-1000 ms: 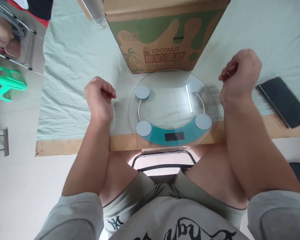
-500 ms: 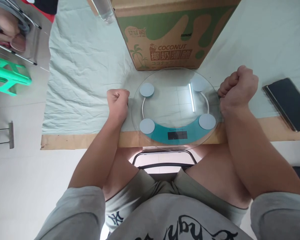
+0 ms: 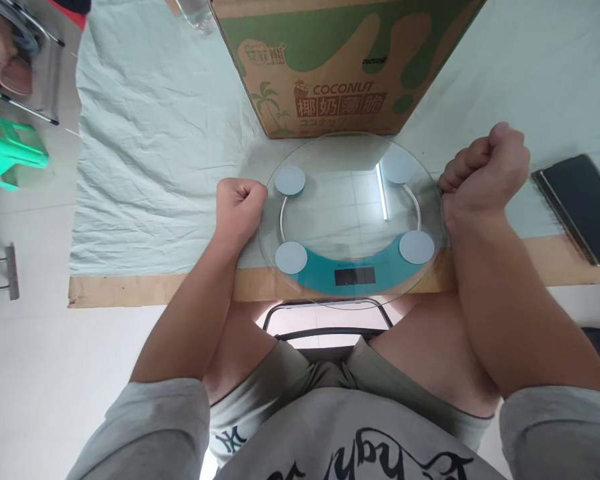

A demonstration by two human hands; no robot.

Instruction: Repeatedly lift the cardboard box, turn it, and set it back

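A round glass bathroom scale (image 3: 340, 220) lies at the table's near edge, with a teal band, four pale discs being several metal pads, and a dark display (image 3: 355, 276). My left hand (image 3: 240, 203) rests in a fist on the cloth, right beside the scale's left rim. On the other side, my right hand (image 3: 487, 170) is also clenched, its curled fingers close to the right rim. Nothing shows in either fist. Behind the scale stands a brown and green cardboard box (image 3: 340, 80) printed COCONUT.
A dark phone (image 3: 585, 207) lies right of my right hand. Pale green cloth (image 3: 150, 153) covers the table up to its wooden edge (image 3: 130, 288). A clear container (image 3: 200, 15) stands beside the box. On the floor to the left is a green stool (image 3: 10, 150); a person's foot (image 3: 16, 75) shows above it.
The view has shifted slightly closer. My left fist has come a little nearer the scale's left rim. Both hands stay clenched; the scale and box look unmoved.
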